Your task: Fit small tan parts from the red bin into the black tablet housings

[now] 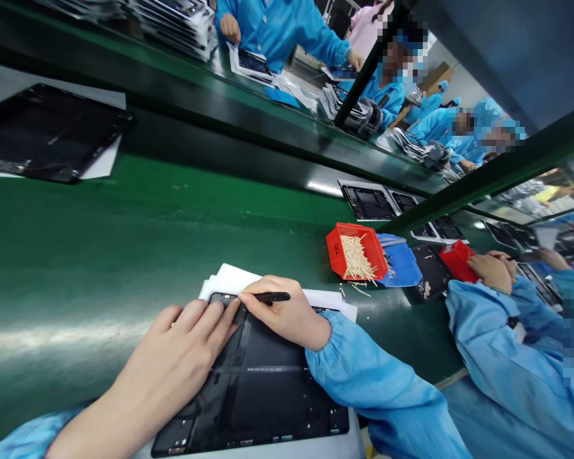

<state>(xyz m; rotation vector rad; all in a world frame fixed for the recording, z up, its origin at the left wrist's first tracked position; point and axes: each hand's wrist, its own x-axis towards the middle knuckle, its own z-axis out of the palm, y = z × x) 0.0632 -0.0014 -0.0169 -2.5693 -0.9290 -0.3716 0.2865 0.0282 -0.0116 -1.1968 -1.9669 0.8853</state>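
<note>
A black tablet-sized panel (253,398) with an exposed inner frame lies on sheets of white paper (229,280) on a green belt. My left hand (182,344) rests flat on its upper part, fingers spread and holding nothing. Beside it, my right hand (287,312) pinches a slim black pen-shaped tool (272,297) above the panel's top edge. The tool's tip is hidden behind my fingers. A red bin of wooden sticks (356,252) stands to the right of my right hand, out of reach of my fingertips.
A blue tray (402,264) and a small red bin (459,261) stand beyond the sticks. A co-worker's blue-sleeved arm (497,319) is at the right. Another black panel (48,131) lies at the left, and a metal-edged divider (220,108) separates people working across the belt.
</note>
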